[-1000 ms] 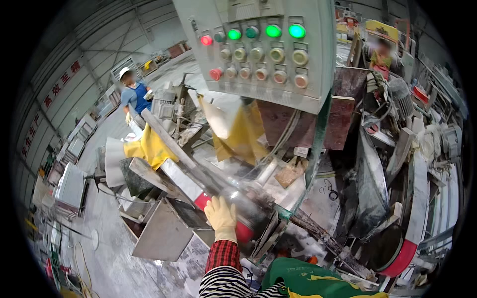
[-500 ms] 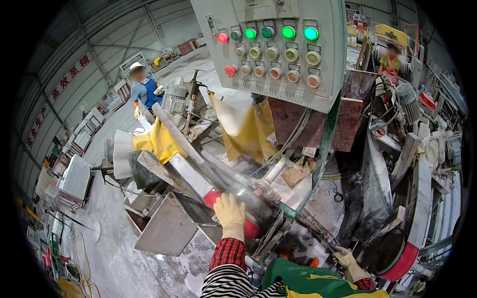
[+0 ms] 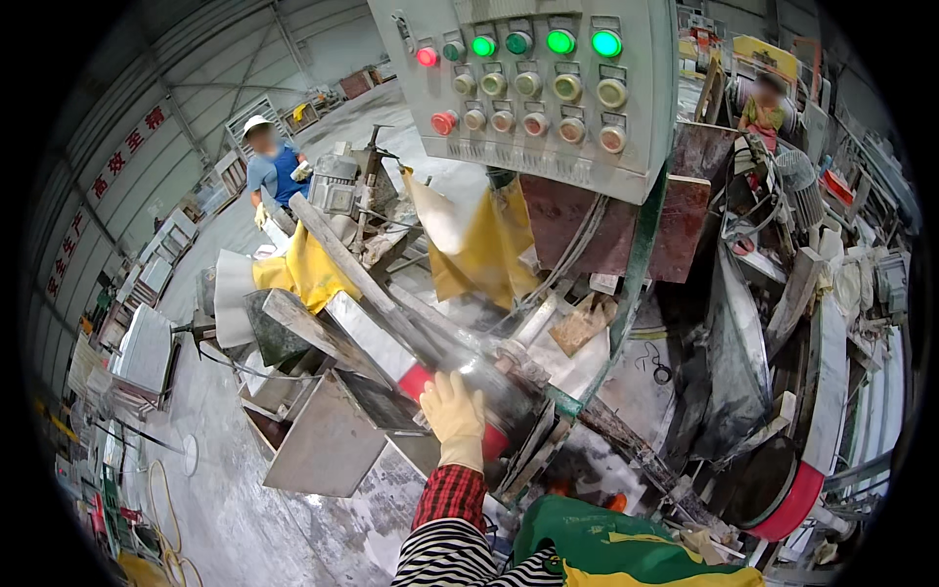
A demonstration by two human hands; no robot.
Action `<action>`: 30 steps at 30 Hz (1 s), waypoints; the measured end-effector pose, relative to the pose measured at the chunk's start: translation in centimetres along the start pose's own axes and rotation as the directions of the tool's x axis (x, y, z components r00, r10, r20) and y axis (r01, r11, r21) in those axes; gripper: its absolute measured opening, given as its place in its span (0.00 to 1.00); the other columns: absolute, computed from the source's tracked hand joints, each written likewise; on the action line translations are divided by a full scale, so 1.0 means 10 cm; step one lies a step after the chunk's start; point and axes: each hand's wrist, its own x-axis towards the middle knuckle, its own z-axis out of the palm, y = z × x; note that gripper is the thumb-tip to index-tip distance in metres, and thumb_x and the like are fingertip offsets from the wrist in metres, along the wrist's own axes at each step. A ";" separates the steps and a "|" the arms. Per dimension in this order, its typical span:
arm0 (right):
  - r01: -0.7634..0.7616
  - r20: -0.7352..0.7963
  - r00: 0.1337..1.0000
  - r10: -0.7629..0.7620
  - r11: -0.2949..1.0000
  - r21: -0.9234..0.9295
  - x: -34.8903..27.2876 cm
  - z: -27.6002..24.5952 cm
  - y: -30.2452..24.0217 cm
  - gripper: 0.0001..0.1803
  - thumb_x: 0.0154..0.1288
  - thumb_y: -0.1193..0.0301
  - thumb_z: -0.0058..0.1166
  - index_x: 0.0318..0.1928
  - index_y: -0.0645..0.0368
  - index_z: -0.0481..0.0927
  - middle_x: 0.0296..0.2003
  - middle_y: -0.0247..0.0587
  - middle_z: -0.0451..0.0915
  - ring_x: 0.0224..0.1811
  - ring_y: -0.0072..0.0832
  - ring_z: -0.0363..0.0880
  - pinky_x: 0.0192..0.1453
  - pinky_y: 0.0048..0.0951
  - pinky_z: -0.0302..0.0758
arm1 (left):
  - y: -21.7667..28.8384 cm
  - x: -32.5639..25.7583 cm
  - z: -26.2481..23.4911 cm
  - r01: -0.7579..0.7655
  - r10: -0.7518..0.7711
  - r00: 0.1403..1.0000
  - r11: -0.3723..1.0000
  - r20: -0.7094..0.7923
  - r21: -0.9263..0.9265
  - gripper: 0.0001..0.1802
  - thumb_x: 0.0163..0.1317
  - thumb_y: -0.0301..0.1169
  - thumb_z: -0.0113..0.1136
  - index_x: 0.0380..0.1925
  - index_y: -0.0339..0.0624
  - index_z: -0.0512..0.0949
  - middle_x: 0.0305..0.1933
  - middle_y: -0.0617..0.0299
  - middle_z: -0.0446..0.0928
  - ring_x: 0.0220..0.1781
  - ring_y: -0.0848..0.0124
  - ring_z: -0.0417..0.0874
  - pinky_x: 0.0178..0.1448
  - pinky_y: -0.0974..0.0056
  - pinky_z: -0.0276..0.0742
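My left hand (image 3: 453, 416), in a pale rubber glove, lies with its fingers stretched out on the rounded end of a grey belt conveyor (image 3: 489, 386). A red band (image 3: 415, 380) shows beside the fingers, and more red shows below the palm. No object appears in this hand. Low on the right, only a small part of my gloved right hand (image 3: 704, 546) shows, beside the green and yellow apron (image 3: 597, 543). Its fingers are hidden or too unclear to read. A dirty metal bar (image 3: 641, 460) runs down toward it.
A grey control box (image 3: 528, 93) with lit buttons hangs ahead on a green post (image 3: 641, 254). Yellow cloth (image 3: 313, 269) and wooden boards (image 3: 337, 259) flank the belt. A second red-edged roller (image 3: 787, 504) stands right. One person (image 3: 276, 171) stands far left, another (image 3: 765, 108) far right.
My right hand has moved down toward the lower edge, away from the metal bar, and shows less. My left hand stays on the belt's end. The whole view has shifted slightly.
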 end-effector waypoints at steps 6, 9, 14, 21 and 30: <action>0.064 0.021 0.998 -0.064 0.998 -0.015 0.01 0.11 -0.08 0.27 0.62 0.76 0.51 0.64 0.62 0.71 0.38 0.48 0.82 0.30 0.32 0.82 0.36 0.33 0.82 | 0.02 -0.06 -0.02 0.003 -0.003 0.999 1.000 0.037 0.002 0.34 0.57 0.45 0.61 0.61 0.40 0.67 0.66 0.46 0.64 0.67 0.43 0.61 0.70 0.42 0.54; 0.126 0.033 0.992 -0.125 0.991 -0.036 0.02 0.17 -0.14 0.27 0.62 0.76 0.51 0.64 0.61 0.71 0.38 0.49 0.82 0.30 0.33 0.82 0.36 0.34 0.82 | 0.02 -0.08 0.01 -0.010 0.010 0.999 1.000 0.045 0.009 0.36 0.58 0.45 0.61 0.63 0.40 0.65 0.68 0.45 0.62 0.68 0.42 0.61 0.72 0.41 0.52; 0.126 -0.002 0.992 -0.126 0.992 0.017 -0.11 0.34 -0.43 0.27 0.62 0.77 0.50 0.64 0.61 0.71 0.39 0.50 0.81 0.31 0.35 0.83 0.36 0.35 0.83 | 0.03 -0.13 0.03 -0.014 0.013 0.999 1.000 0.041 0.023 0.37 0.56 0.46 0.62 0.62 0.39 0.65 0.69 0.43 0.61 0.68 0.41 0.61 0.71 0.41 0.54; 0.038 0.087 0.995 -0.047 0.994 0.102 -0.08 0.30 -0.32 0.30 0.62 0.78 0.49 0.67 0.61 0.67 0.38 0.49 0.80 0.29 0.34 0.80 0.34 0.33 0.82 | 0.09 -0.16 -0.02 -0.048 0.049 0.999 0.999 -0.012 0.009 0.38 0.54 0.46 0.64 0.61 0.39 0.66 0.67 0.43 0.64 0.66 0.39 0.63 0.69 0.40 0.56; 0.050 0.022 0.999 -0.048 0.996 -0.078 -0.30 0.04 -0.42 0.28 0.60 0.72 0.51 0.63 0.60 0.73 0.40 0.46 0.83 0.33 0.28 0.81 0.37 0.29 0.81 | -0.37 0.56 -0.27 0.245 -0.242 0.970 0.958 0.033 -0.151 0.28 0.54 0.40 0.67 0.50 0.37 0.70 0.46 0.42 0.78 0.47 0.44 0.79 0.50 0.46 0.75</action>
